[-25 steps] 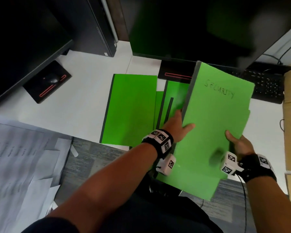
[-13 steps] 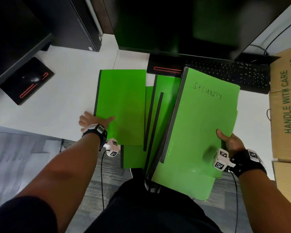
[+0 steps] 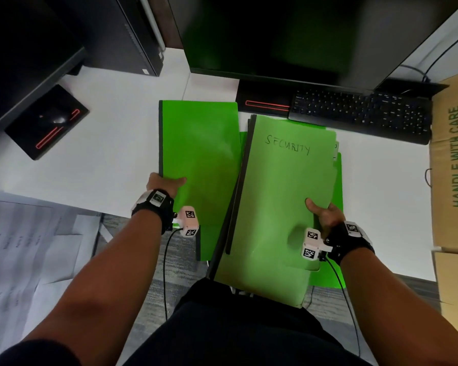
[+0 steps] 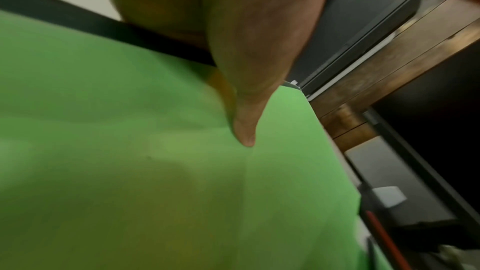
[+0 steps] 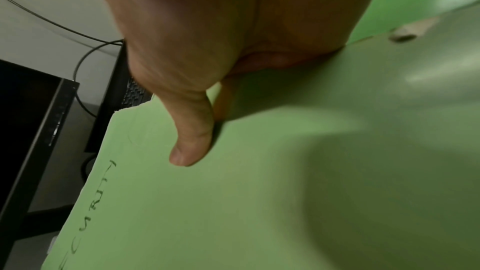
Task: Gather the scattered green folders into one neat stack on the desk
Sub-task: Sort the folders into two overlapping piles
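Green SECURITY folder (image 3: 288,196) gripped by right hand (image 3: 324,215); left hand (image 3: 164,184) grips plain folder (image 3: 201,159).

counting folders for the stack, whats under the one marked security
Under the SECURITY folder more green folders show: dark spines along its left edge and green past its right edge. How many lie beneath is covered. The right hand grips it.

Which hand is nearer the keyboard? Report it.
Right. The right hand grips the SECURITY folder just below the keyboard; the left hand holds the plain green folder farther left.
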